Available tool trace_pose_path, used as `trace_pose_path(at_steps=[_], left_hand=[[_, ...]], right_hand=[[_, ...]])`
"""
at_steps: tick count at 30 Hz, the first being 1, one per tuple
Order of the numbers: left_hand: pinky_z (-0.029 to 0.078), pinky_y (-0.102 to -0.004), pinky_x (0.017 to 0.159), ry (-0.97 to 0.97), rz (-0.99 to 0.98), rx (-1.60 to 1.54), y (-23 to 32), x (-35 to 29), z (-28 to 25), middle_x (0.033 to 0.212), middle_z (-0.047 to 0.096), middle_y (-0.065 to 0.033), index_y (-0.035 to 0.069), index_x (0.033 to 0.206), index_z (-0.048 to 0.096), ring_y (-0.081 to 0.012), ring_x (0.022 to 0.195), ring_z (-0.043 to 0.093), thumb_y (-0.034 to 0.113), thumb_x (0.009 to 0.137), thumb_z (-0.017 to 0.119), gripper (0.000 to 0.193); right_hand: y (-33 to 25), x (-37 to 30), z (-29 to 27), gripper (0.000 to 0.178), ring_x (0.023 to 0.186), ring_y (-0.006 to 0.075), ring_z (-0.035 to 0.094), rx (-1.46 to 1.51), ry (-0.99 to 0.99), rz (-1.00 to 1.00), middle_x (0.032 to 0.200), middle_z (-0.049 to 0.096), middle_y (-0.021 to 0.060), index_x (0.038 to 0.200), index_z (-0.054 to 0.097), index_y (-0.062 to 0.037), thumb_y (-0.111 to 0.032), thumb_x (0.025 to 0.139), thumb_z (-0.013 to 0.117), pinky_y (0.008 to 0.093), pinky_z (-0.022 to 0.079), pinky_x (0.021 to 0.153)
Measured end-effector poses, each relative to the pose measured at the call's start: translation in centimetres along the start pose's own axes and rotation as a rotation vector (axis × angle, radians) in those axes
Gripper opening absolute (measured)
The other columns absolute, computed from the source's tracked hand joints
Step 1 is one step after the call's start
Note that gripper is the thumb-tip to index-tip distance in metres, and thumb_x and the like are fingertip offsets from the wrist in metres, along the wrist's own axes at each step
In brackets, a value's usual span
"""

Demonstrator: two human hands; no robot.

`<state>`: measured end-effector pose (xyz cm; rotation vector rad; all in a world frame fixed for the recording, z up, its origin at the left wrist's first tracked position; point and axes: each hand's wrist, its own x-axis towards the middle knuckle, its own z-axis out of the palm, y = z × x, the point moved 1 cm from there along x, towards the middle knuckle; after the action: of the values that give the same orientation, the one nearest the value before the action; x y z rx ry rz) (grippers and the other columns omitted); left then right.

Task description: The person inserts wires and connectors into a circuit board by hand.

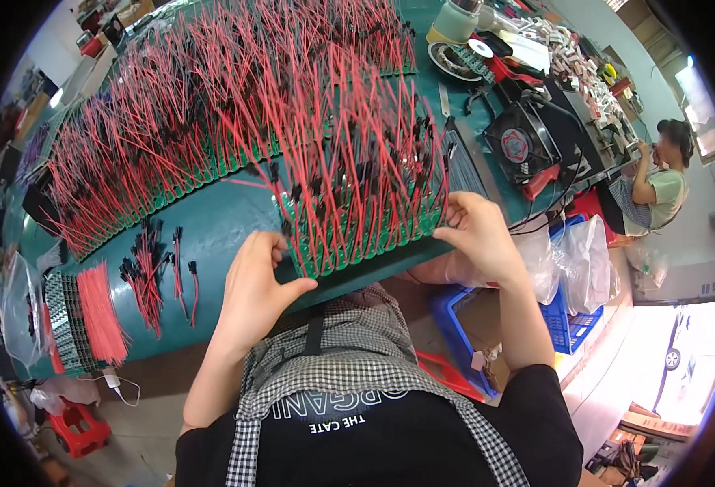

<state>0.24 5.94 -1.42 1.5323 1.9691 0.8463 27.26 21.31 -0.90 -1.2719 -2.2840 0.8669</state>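
Observation:
A stack of small green circuit boards (349,252), bristling with red wires and black connectors, stands on edge at the near rim of the green table (219,219). My left hand (256,280) presses against the stack's left end, fingers curled on the boards. My right hand (475,235) grips the stack's right end. Both hands squeeze the row between them.
More rows of green boards with red wires (170,122) cover the table behind. Loose red wires (101,312) and connectors (150,276) lie at left. A black fan (520,146) and tools sit at right. Blue crates (568,316) stand below. A seated person (658,183) works at far right.

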Motion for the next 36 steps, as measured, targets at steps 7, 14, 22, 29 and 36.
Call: trace_pose_path(at_steps=[7,14,22,29,36], left_hand=[[0.045,-0.0385,0.079,0.017,0.098,-0.006,2.5,7.4,1.5,0.092,0.055,-0.0151,-0.001,0.096,0.052,-0.0316,0.09,0.055,0.019,0.061,0.082,0.05],[0.046,-0.0338,0.075,0.086,0.139,-0.021,2.0,15.5,4.9,0.093,0.056,-0.0118,-0.001,0.099,0.056,-0.0226,0.086,0.056,0.023,0.061,0.085,0.053],[0.049,-0.0394,0.075,0.025,0.012,-0.027,1.2,20.0,7.0,0.083,0.067,-0.017,-0.005,0.099,0.054,-0.0293,0.085,0.067,0.018,0.064,0.084,0.052],[0.049,-0.0327,0.061,0.014,-0.027,-0.036,0.4,21.0,7.5,0.066,0.064,-0.0128,-0.008,0.102,0.052,-0.0207,0.059,0.065,0.012,0.067,0.08,0.048],[0.05,-0.0372,0.063,0.043,-0.134,0.149,0.5,21.7,7.8,0.069,0.065,-0.0132,-0.004,0.097,0.054,-0.0239,0.064,0.067,0.016,0.07,0.08,0.042]], right_hand=[[2.2,5.3,-4.9,0.036,0.071,0.0135,0.057,-0.081,0.015,0.016,0.077,0.059,0.0061,0.097,0.061,0.0061,-0.003,0.065,0.076,0.0271,0.048,0.065],[5.0,12.1,-7.8,0.035,0.074,0.0241,0.063,-0.281,0.024,-0.025,0.078,0.063,0.012,0.092,0.063,0.0045,-0.007,0.062,0.078,0.0337,0.049,0.068],[9.0,17.6,-6.6,0.038,0.076,0.0249,0.064,-0.292,0.008,-0.001,0.079,0.065,0.0123,0.09,0.064,0.0033,-0.009,0.058,0.081,0.0345,0.05,0.07],[9.6,20.3,-5.0,0.038,0.073,0.0231,0.065,-0.403,-0.043,-0.024,0.076,0.065,0.0118,0.087,0.064,0.0038,-0.009,0.056,0.082,0.0327,0.05,0.067],[11.4,21.9,-3.4,0.038,0.083,0.0317,0.065,-0.423,-0.092,0.004,0.083,0.066,0.0163,0.082,0.065,-0.0001,-0.016,0.053,0.083,0.0379,0.051,0.074]])
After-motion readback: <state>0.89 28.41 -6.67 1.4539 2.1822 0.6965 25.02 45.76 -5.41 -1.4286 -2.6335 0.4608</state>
